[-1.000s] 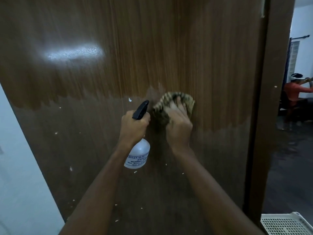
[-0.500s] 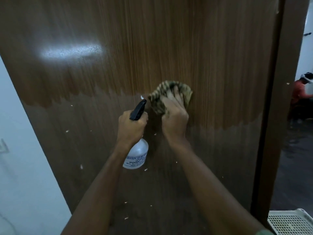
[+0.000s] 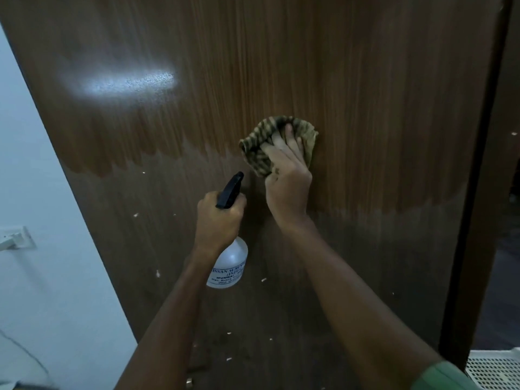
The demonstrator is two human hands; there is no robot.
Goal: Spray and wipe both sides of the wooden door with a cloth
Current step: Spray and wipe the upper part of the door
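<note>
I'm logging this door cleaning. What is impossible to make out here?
- Head view: small label print on the clear plastic spray bottle, partly behind the left hand.
- Brown wooden door: cut off by the frame edges.
- Checked cloth: part lies under the right hand.

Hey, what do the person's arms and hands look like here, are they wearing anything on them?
Both forearms are bare, and neither the left hand nor the right hand wears a glove. No watch, ring or bracelet shows. Only a green sleeve edge shows on the right arm, at the frame's bottom.
</note>
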